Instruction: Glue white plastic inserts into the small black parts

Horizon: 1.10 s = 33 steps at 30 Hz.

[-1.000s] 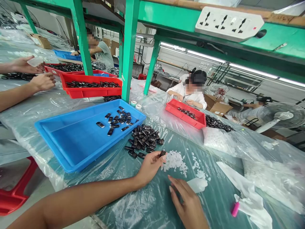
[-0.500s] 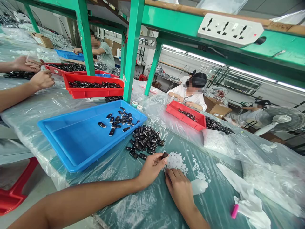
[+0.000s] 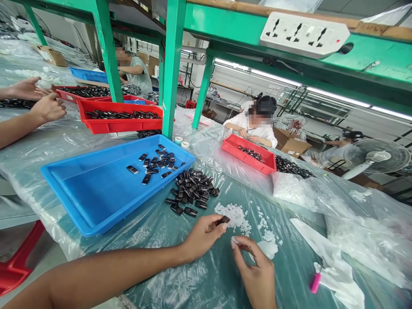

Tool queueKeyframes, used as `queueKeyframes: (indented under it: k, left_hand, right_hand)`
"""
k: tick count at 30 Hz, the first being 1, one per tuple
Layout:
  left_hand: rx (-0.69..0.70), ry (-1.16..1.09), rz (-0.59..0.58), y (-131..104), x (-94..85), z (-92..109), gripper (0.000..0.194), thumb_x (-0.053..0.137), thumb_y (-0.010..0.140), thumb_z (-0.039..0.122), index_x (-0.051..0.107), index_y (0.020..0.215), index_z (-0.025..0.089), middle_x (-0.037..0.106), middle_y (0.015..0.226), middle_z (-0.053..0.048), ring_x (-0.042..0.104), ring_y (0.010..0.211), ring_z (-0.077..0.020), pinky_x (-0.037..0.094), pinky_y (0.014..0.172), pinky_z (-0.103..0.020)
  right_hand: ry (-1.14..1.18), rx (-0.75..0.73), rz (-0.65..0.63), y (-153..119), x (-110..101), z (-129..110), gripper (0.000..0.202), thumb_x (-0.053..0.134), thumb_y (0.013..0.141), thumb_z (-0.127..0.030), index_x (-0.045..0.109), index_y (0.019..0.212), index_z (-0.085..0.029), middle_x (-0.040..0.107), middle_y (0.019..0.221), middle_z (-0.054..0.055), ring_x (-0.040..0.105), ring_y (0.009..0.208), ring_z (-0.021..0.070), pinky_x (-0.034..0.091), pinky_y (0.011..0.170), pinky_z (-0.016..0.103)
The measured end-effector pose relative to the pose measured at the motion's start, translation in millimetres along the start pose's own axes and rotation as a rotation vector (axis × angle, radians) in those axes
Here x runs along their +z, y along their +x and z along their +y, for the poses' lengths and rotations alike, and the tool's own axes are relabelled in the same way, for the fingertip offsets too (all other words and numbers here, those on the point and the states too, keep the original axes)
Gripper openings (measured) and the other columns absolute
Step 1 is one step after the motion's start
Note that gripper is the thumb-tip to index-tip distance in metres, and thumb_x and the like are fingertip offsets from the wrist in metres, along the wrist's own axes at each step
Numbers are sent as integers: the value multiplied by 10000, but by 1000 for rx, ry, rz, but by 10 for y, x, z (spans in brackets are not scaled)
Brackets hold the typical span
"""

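My left hand point(image 3: 203, 237) pinches a small black plastic piece point(image 3: 223, 220) between thumb and fingers, beside the white bits. To its right, my right hand point(image 3: 255, 267) is closed in a pinch on a small white piece point(image 3: 234, 240). A gap separates the two hands. Just beyond them lies a scattered heap of small white pieces point(image 3: 236, 216). Farther left is a pile of black plastic pieces point(image 3: 195, 189). Several more black pieces lie toward the right end of the blue tray point(image 3: 96, 195).
A pink-handled tool point(image 3: 316, 283) lies by a white cloth point(image 3: 341, 272) at right. Red trays point(image 3: 120, 125) of black pieces stand behind the blue tray. A green post point(image 3: 172, 73) rises at the back. A co-worker's hands point(image 3: 46, 107) are at far left; another person sits opposite.
My right hand has drawn back from the black piece and turned, now showing a small white piece in its pinch. My left hand keeps hold of the black piece. The view has shifted slightly.
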<state>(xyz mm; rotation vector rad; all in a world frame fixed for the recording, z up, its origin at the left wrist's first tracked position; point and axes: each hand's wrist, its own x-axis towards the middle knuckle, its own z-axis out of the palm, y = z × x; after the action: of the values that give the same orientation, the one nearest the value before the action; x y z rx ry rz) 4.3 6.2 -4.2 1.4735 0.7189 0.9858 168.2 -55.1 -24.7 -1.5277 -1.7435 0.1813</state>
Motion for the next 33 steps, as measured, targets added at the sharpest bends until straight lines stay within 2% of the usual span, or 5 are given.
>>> queueKeyframes:
  k: [7, 15, 22, 26, 33]
  left_hand:
    - [-53, 13, -245, -43, 48, -64, 420, 456, 868, 500, 598, 789, 113, 513, 680, -24, 438, 585, -119, 331, 547, -224]
    - [31, 136, -305, -52, 35, -25, 390, 432, 899, 403, 350, 599, 170, 257, 583, 35, 252, 529, -94, 189, 500, -240]
    - [109, 238, -281, -56, 14, -11, 364, 428, 906, 340, 326, 602, 169, 259, 573, 39, 261, 525, -91, 179, 492, -239]
    - [93, 127, -303, -45, 7, -35, 362, 418, 909, 379, 414, 624, 156, 315, 575, 36, 289, 527, -90, 205, 488, -226]
    - [27, -48, -335, -36, 0, -117, 417, 421, 896, 468, 485, 647, 141, 384, 558, 32, 321, 482, -78, 239, 478, -212]
  right_hand:
    - [492, 512, 175, 12, -67, -140, 292, 668, 717, -424, 719, 919, -218, 714, 966, 44, 653, 925, 236, 532, 763, 283]
    - [439, 502, 122, -19, -54, -208, 288, 650, 722, -448, 726, 900, -234, 706, 985, 59, 616, 984, 286, 529, 736, 328]
    - [492, 449, 95, -25, -49, -212, 260, 646, 730, -427, 733, 918, -269, 685, 1053, 37, 566, 1091, 272, 452, 922, 382]
    - [598, 503, 80, -18, -31, -328, 315, 617, 756, -444, 703, 1012, -283, 613, 1196, 32, 479, 1194, 273, 446, 943, 396]
    - [701, 609, 120, -58, 41, -337, 361, 655, 718, -470, 707, 1009, -262, 636, 1159, 39, 506, 1166, 284, 442, 945, 396]
